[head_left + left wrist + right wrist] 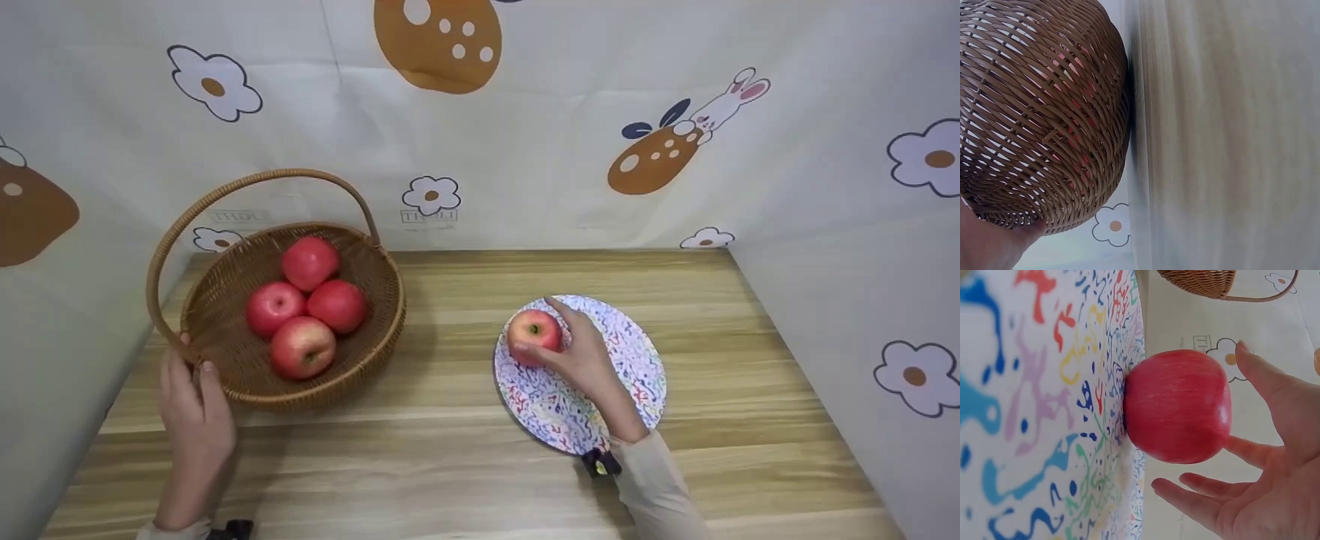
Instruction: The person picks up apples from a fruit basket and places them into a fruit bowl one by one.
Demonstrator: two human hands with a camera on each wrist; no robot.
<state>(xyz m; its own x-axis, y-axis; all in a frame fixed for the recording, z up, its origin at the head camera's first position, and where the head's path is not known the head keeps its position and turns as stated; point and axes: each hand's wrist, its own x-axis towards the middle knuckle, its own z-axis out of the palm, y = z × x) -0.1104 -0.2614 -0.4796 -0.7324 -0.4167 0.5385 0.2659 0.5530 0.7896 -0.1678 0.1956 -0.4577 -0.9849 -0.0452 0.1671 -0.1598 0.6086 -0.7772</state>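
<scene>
Wood-grained in pale brown, the worktop (pixel 420 465) is bordered in the head view by whitish cloth (pixel 555 45), printed with outlined flowers, brown fruit shapes and, towards 2 o'clock, a rabbit (pixel 724 112). On its 9 o'clock side a wicker basket (pixel 367 367) is filled with four apples (pixel 319 304); its rim is held at 8 o'clock, by the handle's foot, by the left hand (pixel 196 420). To the basket's right a colour-speckled plate (pixel 634 367) is laid, and a single red apple (pixel 535 337) is rested at its 10 o'clock. That apple is framed by the thumb and fingers of the right hand (pixel 581 352), reached in from 5 o'clock.

By the left wrist camera, the basket's outer weave is shown close up, with red glimpsed through its gaps; the worktop's edge is seen just right of centre and a printed flower towards 6 o'clock.

By the right wrist camera, the single apple is shown touching the plate. The right hand, at 4 o'clock, is spread wide, its thumb clear of the fruit; whether any finger is touching cannot be told.
</scene>
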